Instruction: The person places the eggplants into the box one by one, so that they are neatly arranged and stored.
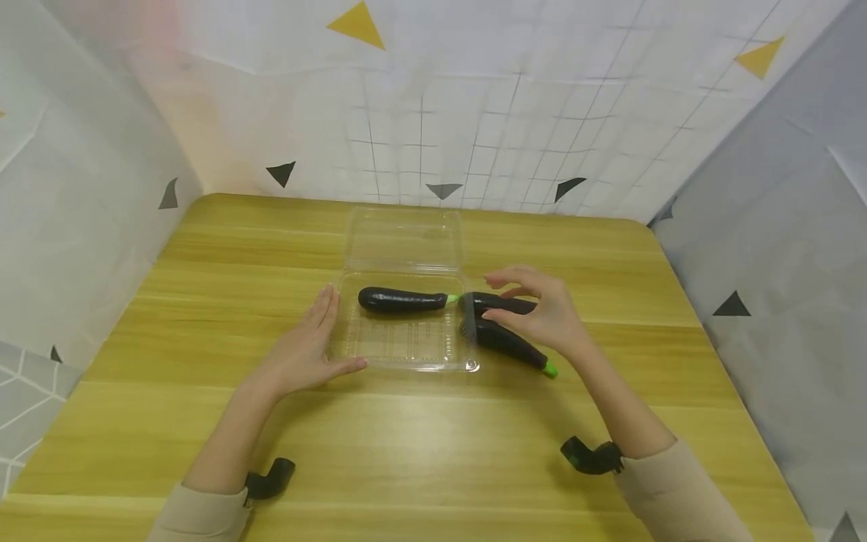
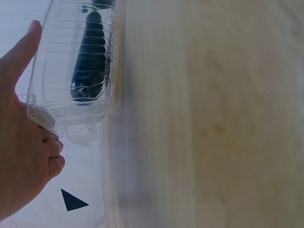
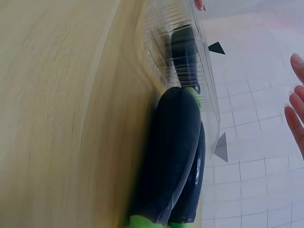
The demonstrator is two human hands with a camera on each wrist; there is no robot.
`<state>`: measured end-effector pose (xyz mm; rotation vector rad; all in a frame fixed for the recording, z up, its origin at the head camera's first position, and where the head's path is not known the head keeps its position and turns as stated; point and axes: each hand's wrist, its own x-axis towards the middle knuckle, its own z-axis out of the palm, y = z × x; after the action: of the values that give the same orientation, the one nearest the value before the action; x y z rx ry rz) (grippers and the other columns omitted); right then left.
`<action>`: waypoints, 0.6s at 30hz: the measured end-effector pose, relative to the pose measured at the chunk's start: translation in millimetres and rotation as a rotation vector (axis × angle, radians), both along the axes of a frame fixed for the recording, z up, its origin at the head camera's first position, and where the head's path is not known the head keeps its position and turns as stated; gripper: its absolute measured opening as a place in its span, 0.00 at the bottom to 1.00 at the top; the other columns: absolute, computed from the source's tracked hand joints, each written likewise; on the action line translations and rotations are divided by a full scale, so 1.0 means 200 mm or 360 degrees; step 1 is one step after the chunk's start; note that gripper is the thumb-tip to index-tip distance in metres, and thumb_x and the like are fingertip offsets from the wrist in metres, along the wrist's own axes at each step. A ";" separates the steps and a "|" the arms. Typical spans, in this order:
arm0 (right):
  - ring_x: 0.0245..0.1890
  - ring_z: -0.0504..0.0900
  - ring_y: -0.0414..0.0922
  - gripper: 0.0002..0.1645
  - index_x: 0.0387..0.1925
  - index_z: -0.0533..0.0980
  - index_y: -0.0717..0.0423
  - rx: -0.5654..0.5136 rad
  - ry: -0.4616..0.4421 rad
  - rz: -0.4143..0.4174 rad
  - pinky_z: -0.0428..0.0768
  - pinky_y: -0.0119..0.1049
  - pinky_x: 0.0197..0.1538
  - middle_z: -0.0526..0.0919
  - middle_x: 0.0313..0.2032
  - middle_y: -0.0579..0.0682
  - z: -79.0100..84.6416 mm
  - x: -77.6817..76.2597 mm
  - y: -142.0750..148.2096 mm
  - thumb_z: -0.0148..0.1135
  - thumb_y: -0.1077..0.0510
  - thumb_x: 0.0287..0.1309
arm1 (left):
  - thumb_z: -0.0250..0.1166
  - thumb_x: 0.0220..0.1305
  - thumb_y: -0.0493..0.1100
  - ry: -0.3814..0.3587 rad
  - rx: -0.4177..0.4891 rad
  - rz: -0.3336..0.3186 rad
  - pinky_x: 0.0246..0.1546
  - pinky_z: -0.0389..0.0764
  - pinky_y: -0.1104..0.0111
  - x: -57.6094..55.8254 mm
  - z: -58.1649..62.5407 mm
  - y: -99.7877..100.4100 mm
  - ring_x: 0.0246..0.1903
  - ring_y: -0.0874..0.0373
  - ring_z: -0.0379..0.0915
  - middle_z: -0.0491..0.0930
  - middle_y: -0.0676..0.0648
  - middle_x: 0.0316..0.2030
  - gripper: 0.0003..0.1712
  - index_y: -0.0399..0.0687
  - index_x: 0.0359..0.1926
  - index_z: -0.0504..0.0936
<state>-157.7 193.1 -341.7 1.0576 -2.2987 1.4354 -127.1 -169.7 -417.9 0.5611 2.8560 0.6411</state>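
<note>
You seem to be partway through loading eggplants into the clear box [image 1: 406, 342]: one eggplant [image 1: 403, 300] lies inside it, between your two grips, its green stem toward your right. Your left grip [image 1: 305, 354] is spread, fingers straight along the box wall beside it and thumb along the near edge, apparently steadying it. Your right grip [image 1: 540, 309] is empty, thumb and fingers parted above the two loose eggplants. The far eggplant [image 1: 491, 302] lies on the tabletop [image 1: 420, 467] partly hidden beneath that grip; the near eggplant [image 1: 508, 342] slants just on your side of it. The lid [image 1: 404, 239] is folded back, beyond both grips.

Next, lower your right grip, pinch one loose eggplant round its body, lift it over the wall and lay it on the bare floor beside the first. Keep your left grip against the box, which could slide if bumped.
</note>
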 end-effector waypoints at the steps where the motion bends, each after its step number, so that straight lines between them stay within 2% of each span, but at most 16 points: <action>1: 0.44 0.81 0.42 0.29 0.45 0.78 0.72 0.0005 0.0006 -0.0004 0.83 0.37 0.42 0.82 0.42 0.63 0.00 0.00 0.01 0.74 0.79 0.34 | 0.59 0.56 0.73 0.0001 -0.0001 -0.0002 0.69 0.49 0.48 0.00 0.00 0.00 0.72 0.41 0.30 0.25 0.41 0.74 0.67 0.38 0.74 0.32; 18: 0.45 0.79 0.34 0.29 0.44 0.79 0.71 0.0016 -0.0026 -0.0050 0.83 0.33 0.44 0.82 0.42 0.63 -0.01 0.03 0.08 0.75 0.79 0.33 | 0.57 0.55 0.76 -0.0018 -0.0009 -0.0014 0.69 0.48 0.48 -0.01 0.00 0.00 0.73 0.44 0.28 0.24 0.41 0.74 0.68 0.38 0.74 0.31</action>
<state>-152.0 209.9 -344.6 1.0117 -2.3256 1.4269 -128.5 -170.5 -417.9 0.5671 2.8425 0.6325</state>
